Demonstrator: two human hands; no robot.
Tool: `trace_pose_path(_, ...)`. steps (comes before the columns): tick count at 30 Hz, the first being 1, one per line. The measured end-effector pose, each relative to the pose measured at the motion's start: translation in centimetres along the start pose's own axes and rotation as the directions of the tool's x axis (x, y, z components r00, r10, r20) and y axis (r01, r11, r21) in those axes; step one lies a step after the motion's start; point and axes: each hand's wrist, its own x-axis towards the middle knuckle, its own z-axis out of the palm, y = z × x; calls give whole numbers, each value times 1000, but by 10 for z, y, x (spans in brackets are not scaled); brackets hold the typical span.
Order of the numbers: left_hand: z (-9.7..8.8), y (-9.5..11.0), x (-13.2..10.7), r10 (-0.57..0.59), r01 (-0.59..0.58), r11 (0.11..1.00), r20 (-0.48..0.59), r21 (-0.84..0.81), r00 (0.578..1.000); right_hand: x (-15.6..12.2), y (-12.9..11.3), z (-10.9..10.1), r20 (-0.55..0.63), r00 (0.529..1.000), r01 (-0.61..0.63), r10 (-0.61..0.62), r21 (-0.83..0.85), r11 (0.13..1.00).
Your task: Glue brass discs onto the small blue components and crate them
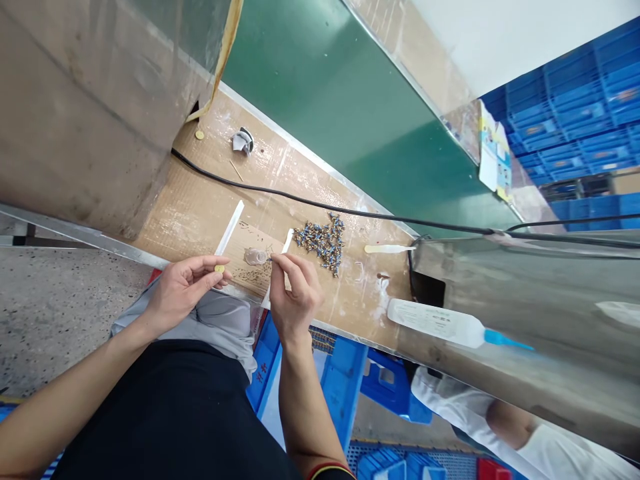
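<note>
My left hand (pixel 193 287) is closed in a pinch on a small yellow disc (pixel 219 269), held above the near edge of the bench. To its right, my right hand (pixel 296 287) pinches a small, thin part (pixel 271 259) with a bluish look; most of it is hidden by the fingertips. The tip of that part points at a small clear plastic cup (pixel 256 257) on a cardboard sheet (pixel 257 233) with dark specks. Just beyond my right hand lies a pile of small blue-and-brass metal parts (pixel 323 241).
A black cable (pixel 300 199) crosses the bench behind the pile. A white squeeze bottle (pixel 435 323) with a blue nozzle lies at right, near a slim white tube (pixel 387 249). Metal housings (pixel 90 120) flank the bench. Another person's arm (pixel 510 423) shows at lower right.
</note>
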Motion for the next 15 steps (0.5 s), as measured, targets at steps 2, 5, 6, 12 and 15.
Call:
trace_pose_path(2, 0, 0, 0, -5, 5, 1000, -1, 2, 1000, -1, 0, 0, -11, 1000, 3, -3, -7, 1000)
trace_pose_path(5, 1, 0, 0, -10, 10, 1000, -3, 5, 1000, -1, -1, 0, -36, 999, -22, 22, 2, 1000)
trace_pose_path(6, 1, 1, 0, -12, 12, 1000, -4, 10, 1000, -1, -1, 1, -35, 999, -30, 30, 9, 1000)
trace_pose_path(12, 1, 2, 0, -5, 5, 1000, -9, 19, 1000, -2, -1, 2, -19, 999, -50, 50, 1, 999)
trace_pose_path(15, 3, 0, 0, -3, 3, 1000, -16, 2, 1000, -3, -3, -2, -57, 993, -105, 106, 32, 994)
